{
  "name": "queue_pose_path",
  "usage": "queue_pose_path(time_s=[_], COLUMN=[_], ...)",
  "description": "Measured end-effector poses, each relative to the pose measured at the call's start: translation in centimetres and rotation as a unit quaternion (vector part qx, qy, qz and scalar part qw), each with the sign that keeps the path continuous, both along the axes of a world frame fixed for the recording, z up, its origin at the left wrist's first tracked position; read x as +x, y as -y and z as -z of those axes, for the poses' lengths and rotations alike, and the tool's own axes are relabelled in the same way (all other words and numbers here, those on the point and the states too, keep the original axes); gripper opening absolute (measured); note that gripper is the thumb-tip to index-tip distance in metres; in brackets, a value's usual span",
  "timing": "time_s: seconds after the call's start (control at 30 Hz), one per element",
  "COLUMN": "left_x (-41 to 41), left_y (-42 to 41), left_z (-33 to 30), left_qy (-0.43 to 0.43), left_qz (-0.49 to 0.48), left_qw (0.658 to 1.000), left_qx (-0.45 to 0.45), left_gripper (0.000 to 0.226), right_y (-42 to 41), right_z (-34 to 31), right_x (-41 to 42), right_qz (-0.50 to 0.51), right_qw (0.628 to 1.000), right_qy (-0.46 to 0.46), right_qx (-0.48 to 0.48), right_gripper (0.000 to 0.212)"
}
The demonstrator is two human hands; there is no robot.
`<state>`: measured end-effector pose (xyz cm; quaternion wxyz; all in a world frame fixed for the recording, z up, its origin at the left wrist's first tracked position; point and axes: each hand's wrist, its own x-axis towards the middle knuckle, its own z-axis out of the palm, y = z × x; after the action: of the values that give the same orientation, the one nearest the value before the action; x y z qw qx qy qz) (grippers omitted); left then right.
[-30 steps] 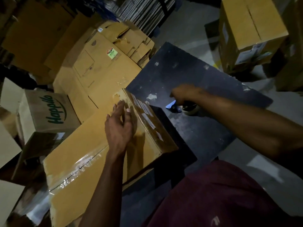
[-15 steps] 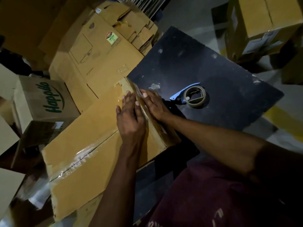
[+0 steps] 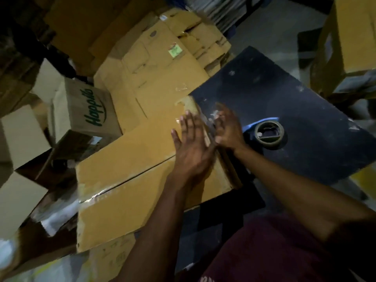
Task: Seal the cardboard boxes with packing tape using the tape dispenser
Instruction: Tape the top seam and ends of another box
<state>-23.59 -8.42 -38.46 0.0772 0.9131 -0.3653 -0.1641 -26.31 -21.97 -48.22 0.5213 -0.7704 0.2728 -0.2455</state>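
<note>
Head view: both hands' fingers straight, flat on box (image 3: 130, 159); neighbouring carton (image 3: 85, 110) reads "Happilo"

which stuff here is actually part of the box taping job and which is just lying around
Part of the job:
- cardboard box under both hands
- left hand, flat on its top
- right hand, at its far edge
- tape dispenser, set down on the dark table

Lying about:
- Happilo box
- flattened cartons
- closed box, top right

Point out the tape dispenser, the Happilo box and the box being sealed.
tape dispenser (image 3: 269, 134): head view, on the tape roll.
Happilo box (image 3: 89, 107): head view, on the printed face.
box being sealed (image 3: 130, 159): head view, on its top flap.
</note>
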Motion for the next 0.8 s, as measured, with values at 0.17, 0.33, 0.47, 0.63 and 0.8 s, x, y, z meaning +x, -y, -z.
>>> queue_pose_path(time_s=[0.17,0.33,0.47,0.63,0.8], left_x=[1.1,2.1,4.2,6.5,7.9], left_y=[-0.9,-10.4,-18.4,-30.5,-42.2], left_z=[-1.3,-1.5,-1.9,-2.3,-4.4], left_qy=[-0.043,-0.044,-0.041,-0.041,-0.026], left_qz=[0.025,-0.006,-0.089,-0.190,-0.339], left_qw=[0.998,0.997,0.989,0.974,0.940], left_qx=[0.026,0.061,0.107,0.113,-0.035], left_gripper=[0.104,0.109,0.118,0.121,0.132], right_y=[-0.1,-4.4,-9.4,-17.4,-27.2], right_z=[-6.8,-10.5,-12.9,-14.2,-15.2], right_x=[0.0,0.2,1.7,4.3,8.0], right_qz=[0.054,-0.002,-0.085,-0.218,-0.352], right_qw=[0.996,0.991,0.976,0.950,0.904], right_qy=[0.061,0.069,0.085,0.051,0.020], right_qx=[-0.037,-0.116,-0.182,-0.216,-0.243], right_gripper=[0.045,0.040,0.031,0.035,0.033])
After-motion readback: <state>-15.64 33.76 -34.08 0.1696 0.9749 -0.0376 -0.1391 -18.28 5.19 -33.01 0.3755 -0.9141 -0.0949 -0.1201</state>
